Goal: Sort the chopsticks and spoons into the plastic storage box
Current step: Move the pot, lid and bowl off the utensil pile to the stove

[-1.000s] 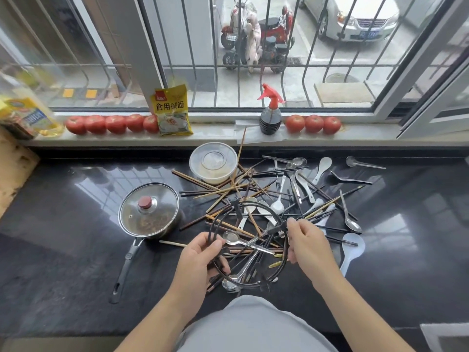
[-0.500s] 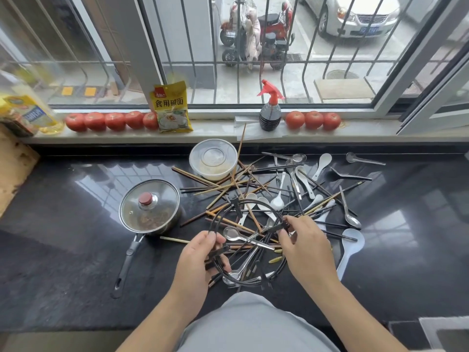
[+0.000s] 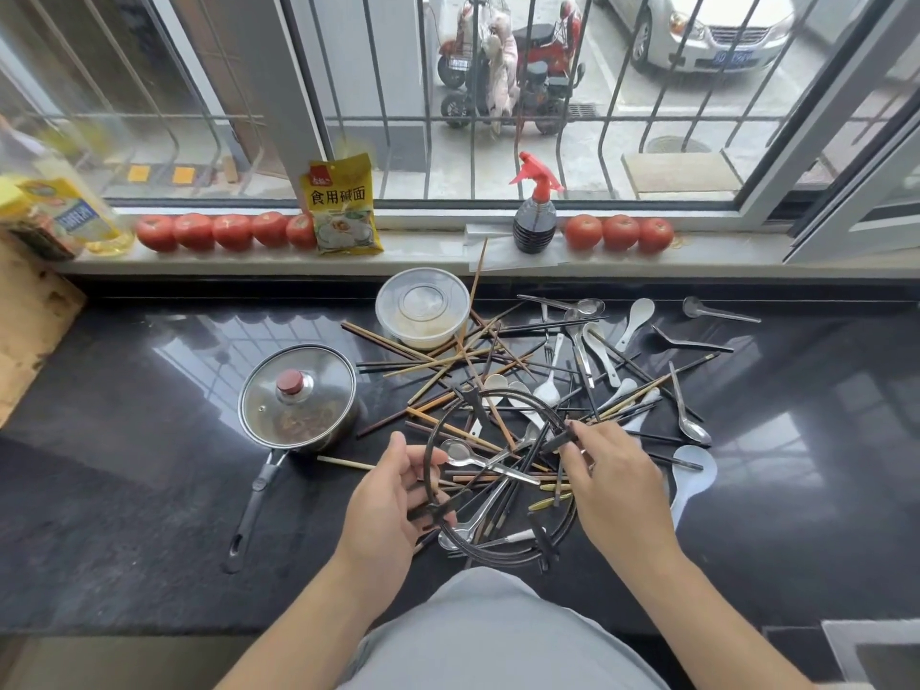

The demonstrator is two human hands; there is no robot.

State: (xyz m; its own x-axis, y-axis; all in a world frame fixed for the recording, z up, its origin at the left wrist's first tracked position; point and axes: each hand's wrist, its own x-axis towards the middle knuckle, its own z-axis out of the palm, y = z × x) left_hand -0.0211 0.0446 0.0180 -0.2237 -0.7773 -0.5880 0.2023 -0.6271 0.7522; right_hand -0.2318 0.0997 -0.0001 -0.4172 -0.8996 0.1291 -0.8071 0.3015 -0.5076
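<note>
Sorting barely begun: chopsticks and spoons lie scattered on the counter, a dark wire ring is gripped by left hand, a black piece pinched by right hand; storage box possibly the round plastic container.

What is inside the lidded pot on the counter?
Through the pot's glass lid, something dark brown shows at the bottom. What it is cannot be told; reflections and the red knob hide part.

Glossy black worktop before me, heaped chopsticks and spoons, lidded saucepan, clear plastic tub, black wire ring
</note>
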